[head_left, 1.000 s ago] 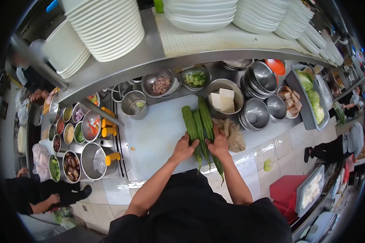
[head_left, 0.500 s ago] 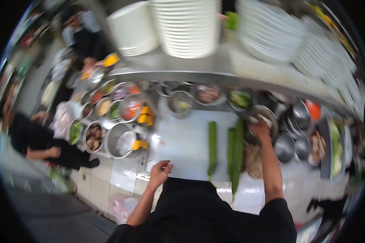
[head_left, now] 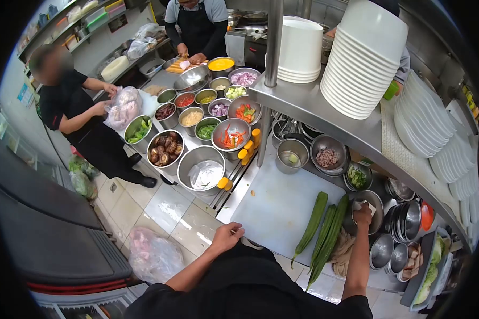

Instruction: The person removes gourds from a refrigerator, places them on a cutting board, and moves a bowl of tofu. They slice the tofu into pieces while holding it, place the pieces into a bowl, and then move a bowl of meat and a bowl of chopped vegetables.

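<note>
My right hand [head_left: 363, 214] reaches into a steel bowl [head_left: 377, 201] on the right, its fingers closed on a white cloth [head_left: 358, 204] pressed to the inside of the bowl. Most of the cloth hides behind the hand. At the near left edge of the white cutting board [head_left: 269, 207], my left hand [head_left: 227, 237] hovers with loosely bent fingers and nothing visible in them. Several long green gourds [head_left: 324, 234] lie on the board's right side, their thin ends past its near edge. A brown rag [head_left: 342, 254] is bunched beside them, below the bowl.
Steel pots of chopped vegetables and mushrooms [head_left: 165, 149] fill the left counter. Stacked white bowls [head_left: 359, 64] and plates [head_left: 423, 117] stand on the steel shelf [head_left: 314, 101] above. One person holds a plastic bag [head_left: 125, 106]; another works behind. Nested steel bowls [head_left: 404, 220] sit right.
My view has swung left, so the board and gourds appear tilted and more of the left counter and the other people shows. My right hand stays in the bowl; my left remains by the board.
</note>
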A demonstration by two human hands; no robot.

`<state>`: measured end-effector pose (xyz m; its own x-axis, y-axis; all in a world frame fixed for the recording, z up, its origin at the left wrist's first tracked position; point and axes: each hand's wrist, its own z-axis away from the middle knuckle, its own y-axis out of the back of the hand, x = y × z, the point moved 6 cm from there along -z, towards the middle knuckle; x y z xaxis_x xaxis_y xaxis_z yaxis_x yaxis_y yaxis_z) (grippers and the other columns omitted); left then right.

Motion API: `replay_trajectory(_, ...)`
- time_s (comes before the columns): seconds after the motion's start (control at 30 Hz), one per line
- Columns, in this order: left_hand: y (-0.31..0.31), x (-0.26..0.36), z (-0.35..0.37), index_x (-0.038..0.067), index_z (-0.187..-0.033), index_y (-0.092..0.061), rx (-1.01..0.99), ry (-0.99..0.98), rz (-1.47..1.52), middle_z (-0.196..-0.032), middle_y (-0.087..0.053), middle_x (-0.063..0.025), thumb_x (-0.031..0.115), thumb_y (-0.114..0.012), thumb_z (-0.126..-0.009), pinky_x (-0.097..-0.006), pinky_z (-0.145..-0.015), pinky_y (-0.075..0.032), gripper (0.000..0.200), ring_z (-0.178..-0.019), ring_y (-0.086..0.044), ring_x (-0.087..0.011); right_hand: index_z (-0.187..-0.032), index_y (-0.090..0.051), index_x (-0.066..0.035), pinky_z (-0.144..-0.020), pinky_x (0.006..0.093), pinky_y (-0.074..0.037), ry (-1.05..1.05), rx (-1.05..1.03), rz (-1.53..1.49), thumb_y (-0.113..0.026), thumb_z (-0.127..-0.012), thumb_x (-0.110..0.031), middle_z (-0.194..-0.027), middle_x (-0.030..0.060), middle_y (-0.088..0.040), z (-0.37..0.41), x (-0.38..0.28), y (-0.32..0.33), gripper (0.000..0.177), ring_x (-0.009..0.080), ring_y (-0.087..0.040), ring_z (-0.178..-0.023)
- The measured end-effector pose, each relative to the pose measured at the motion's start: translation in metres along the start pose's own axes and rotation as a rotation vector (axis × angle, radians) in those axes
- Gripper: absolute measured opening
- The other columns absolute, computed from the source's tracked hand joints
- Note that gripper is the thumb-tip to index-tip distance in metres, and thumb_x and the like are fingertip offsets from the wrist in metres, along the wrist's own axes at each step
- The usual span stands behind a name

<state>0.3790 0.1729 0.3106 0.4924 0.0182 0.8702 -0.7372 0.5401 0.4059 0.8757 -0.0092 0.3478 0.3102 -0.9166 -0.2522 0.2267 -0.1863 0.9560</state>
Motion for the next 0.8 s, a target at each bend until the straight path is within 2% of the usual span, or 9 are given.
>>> replay_trajectory(0.03,0.002,0.003,-0.003,-0.001,-0.105,-0.066,-0.005,-0.004,-0.001,-0.086,-0.069,-0.0158,0.026,-0.067,-0.083,-0.0324,-0.072,-0.052,0.035,-0.074,-0.066,-0.0224,-0.112,-0.052,-0.008,-0.09,0.0467,-0.048,-0.006,0.003,-0.001,-0.06,-0.073,-0.014,-0.111,0.0239,-0.062,0.0,0.001,-0.002,0.041,0.0411,-0.06,-0.104)
replay_trajectory(0.1,0.002,0.01,-0.008,-0.003,-0.109,-0.064,-0.04,-0.045,-0.08,-0.086,-0.068,-0.0124,0.026,-0.066,-0.086,-0.0303,-0.068,-0.052,0.037,-0.072,-0.064,-0.0169,-0.11,-0.055,-0.012,-0.09,0.0459,-0.048,-0.006,0.002,0.005,-0.067,-0.071,-0.023,-0.111,0.0207,-0.063,-0.002,0.005,-0.006,0.042,0.038,-0.06,-0.106)
replay_trajectory(0.33,0.008,0.015,-0.016,-0.002,-0.108,-0.064,-0.07,-0.05,-0.135,-0.09,-0.069,-0.0155,0.027,-0.066,-0.084,-0.0329,-0.069,-0.053,0.038,-0.073,-0.066,-0.0204,-0.111,-0.056,-0.012,-0.089,0.0454,-0.049,-0.067,0.067,-0.06,-0.069,-0.071,-0.024,-0.111,0.022,-0.063,0.008,0.008,0.008,0.043,0.0382,-0.059,-0.107)
replay_trajectory(0.4,0.009,0.012,-0.015,-0.003,-0.105,-0.065,-0.052,-0.055,-0.161,-0.085,-0.068,-0.017,0.025,-0.065,-0.083,-0.0356,-0.071,-0.052,0.036,-0.074,-0.066,-0.0262,-0.11,-0.059,-0.009,-0.092,0.0448,-0.048,-0.13,0.027,-0.02,-0.069,-0.071,-0.026,-0.113,0.023,-0.062,0.005,0.011,0.006,0.044,0.0379,-0.059,-0.109)
replay_trajectory(0.5,0.008,0.0,-0.013,-0.002,-0.105,-0.065,-0.035,-0.075,-0.148,-0.084,-0.068,-0.017,0.025,-0.065,-0.082,-0.0365,-0.071,-0.052,0.035,-0.074,-0.066,-0.0276,-0.108,-0.06,-0.004,-0.094,0.0448,-0.046,-0.151,0.019,0.04,-0.069,-0.071,-0.028,-0.115,0.0241,-0.061,0.009,-0.003,0.01,0.044,0.0376,-0.057,-0.111)
replay_trajectory(0.67,0.009,0.002,-0.009,-0.002,-0.105,-0.065,-0.01,-0.095,-0.17,-0.082,-0.068,-0.0152,0.024,-0.065,-0.084,-0.0342,-0.068,-0.053,0.033,-0.071,-0.067,-0.0227,-0.112,-0.06,0.0,-0.094,0.0434,-0.047,-0.143,-0.004,0.089,-0.068,-0.072,-0.034,-0.118,0.0238,-0.06,-0.006,0.003,0.001,0.054,0.0362,-0.057,-0.113)
replay_trajectory(0.8,0.018,-0.002,-0.007,-0.002,-0.104,-0.066,0.024,-0.087,-0.12,-0.084,-0.068,-0.016,0.022,-0.068,-0.083,-0.0326,-0.067,-0.053,0.032,-0.07,-0.066,-0.0214,-0.11,-0.062,-0.001,-0.094,0.0427,-0.047,-0.197,0.026,0.053,-0.068,-0.07,-0.032,-0.116,0.0238,-0.061,0.011,-0.004,0.017,0.05,0.0362,-0.058,-0.112)
